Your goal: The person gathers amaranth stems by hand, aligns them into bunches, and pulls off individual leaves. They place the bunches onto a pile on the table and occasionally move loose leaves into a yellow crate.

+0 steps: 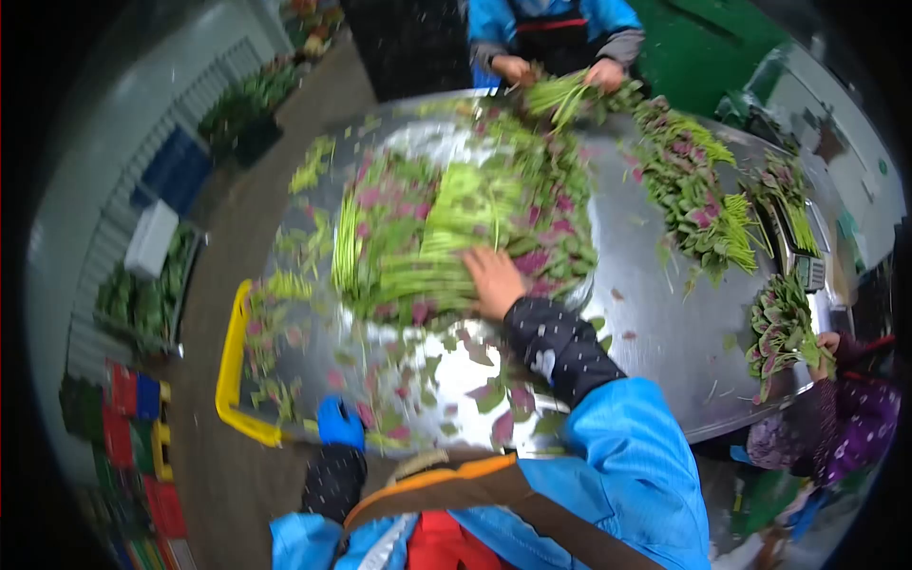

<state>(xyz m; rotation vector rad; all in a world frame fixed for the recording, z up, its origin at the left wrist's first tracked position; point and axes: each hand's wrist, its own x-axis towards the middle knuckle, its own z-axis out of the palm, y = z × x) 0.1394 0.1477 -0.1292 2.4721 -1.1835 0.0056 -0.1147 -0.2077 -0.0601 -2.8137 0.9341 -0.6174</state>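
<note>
**A bare right hand (494, 282) lies on a wide heap of leafy greens (413, 275)**

From where I stand, the nearest thing is the person's left hand (340, 423), in a blue glove at the near edge of the metal table (655, 328). Its fingers are too unclear for me to tell how far open it is, or whether it has hold of anything. Just beside it are loose leaves (489, 394), green and purple, scattered along the near part of the table. To its left, a yellow rim (228, 370) curves around more scraps of greenery.

Further in, the right hand is open, palm down, fingers a little apart, touching pale green stems on the near side of the heap. I see no grip closed around them. The heap sits left of the table's middle, stems in the centre and on the left, purple-and-green leaves around them.

At the right edge, a co-worker in a purple patterned garment holds a leafy bunch (781, 328) near a scale (810, 273). More bunches (689, 190) lie in a row on the table's far right part.

Across the table, a co-worker in blue sleeves has both hands (605, 74) on a bundle of stems (560, 98). Off to the left, beyond the table, a white box (152, 237) rests by stacked greens (138, 299), with a blue bin (178, 169) behind.
</note>
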